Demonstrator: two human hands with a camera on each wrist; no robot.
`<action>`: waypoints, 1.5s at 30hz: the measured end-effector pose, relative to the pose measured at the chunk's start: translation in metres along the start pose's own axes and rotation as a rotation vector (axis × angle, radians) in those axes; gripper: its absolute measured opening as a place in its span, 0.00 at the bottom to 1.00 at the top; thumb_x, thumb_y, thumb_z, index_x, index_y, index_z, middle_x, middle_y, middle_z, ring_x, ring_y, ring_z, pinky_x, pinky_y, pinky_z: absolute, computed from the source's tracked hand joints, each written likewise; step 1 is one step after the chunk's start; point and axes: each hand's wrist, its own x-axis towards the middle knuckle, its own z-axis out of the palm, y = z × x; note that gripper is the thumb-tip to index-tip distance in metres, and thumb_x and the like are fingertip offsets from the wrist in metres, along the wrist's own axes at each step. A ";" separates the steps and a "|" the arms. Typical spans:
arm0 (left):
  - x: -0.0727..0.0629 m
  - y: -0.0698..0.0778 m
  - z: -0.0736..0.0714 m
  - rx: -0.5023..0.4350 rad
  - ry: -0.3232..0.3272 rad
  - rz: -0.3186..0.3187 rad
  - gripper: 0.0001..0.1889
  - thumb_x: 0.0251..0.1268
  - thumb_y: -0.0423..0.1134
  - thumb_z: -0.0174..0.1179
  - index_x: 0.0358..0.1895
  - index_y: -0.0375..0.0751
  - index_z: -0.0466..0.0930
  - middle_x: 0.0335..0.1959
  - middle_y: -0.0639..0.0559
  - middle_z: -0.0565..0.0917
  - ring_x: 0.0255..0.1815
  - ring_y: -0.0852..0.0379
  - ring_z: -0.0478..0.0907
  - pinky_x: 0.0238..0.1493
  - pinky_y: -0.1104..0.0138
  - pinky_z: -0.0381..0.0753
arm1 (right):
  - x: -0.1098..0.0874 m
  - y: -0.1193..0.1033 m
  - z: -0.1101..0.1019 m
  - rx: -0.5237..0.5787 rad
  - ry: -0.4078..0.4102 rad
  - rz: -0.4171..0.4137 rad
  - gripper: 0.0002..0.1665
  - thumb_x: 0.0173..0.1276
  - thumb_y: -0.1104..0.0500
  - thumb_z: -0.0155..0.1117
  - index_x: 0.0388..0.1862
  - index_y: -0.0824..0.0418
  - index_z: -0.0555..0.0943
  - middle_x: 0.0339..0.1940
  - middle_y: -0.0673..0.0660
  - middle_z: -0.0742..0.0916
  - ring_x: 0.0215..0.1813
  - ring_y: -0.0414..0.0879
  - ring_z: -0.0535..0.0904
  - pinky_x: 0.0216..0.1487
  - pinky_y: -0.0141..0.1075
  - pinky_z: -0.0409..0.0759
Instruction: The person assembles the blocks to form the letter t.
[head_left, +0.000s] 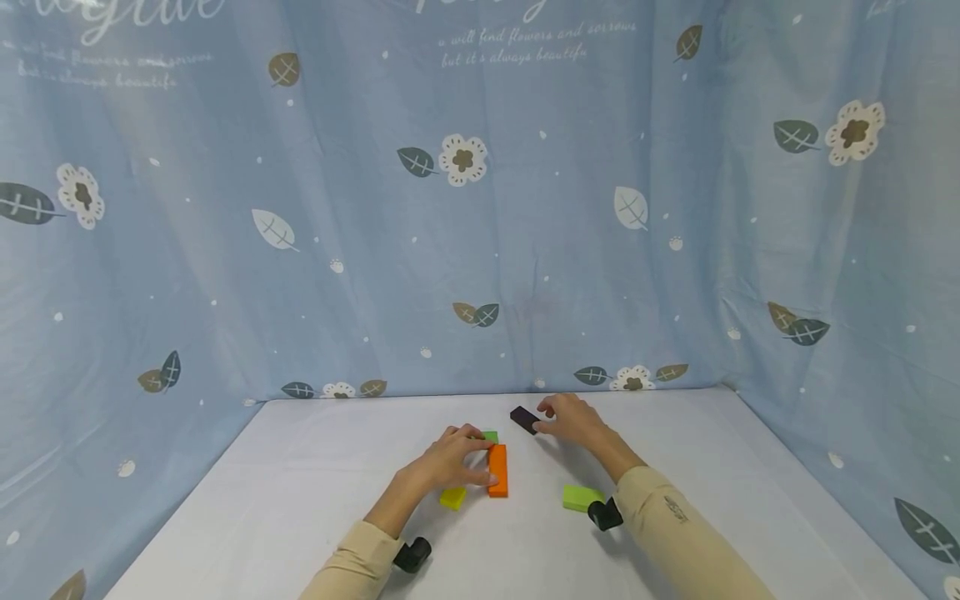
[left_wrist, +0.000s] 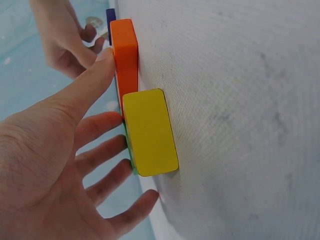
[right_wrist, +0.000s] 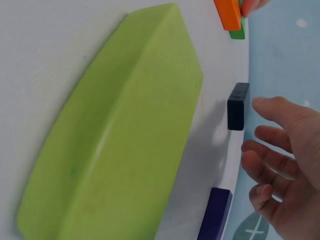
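My left hand (head_left: 450,460) is at the orange block (head_left: 498,472), its thumb at the block's side and its index fingertip near the far end; in the left wrist view the fingers (left_wrist: 102,160) are spread. A yellow block (left_wrist: 150,132) lies close under this hand. Beyond the orange block a green block (head_left: 491,437) is mostly hidden. Over the far part of the table my right hand (head_left: 573,419) hovers, fingers loosely bent with nothing between them. Its thumb is nearest a black block (right_wrist: 237,107), a small gap between them in the right wrist view.
A light green block (head_left: 581,497) lies below my right forearm, near the black wrist camera (head_left: 605,514). In the right wrist view a purple block (right_wrist: 215,215) lies near the far table edge. A patterned blue curtain (head_left: 525,208) closes off the back and sides of the white table (head_left: 300,467).
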 end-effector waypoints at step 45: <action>0.003 -0.005 0.002 0.020 -0.001 -0.001 0.35 0.57 0.62 0.66 0.66 0.49 0.76 0.66 0.50 0.73 0.63 0.46 0.68 0.64 0.47 0.74 | 0.019 -0.001 0.018 0.017 -0.007 0.053 0.20 0.60 0.46 0.72 0.44 0.57 0.87 0.39 0.52 0.88 0.38 0.45 0.80 0.46 0.45 0.81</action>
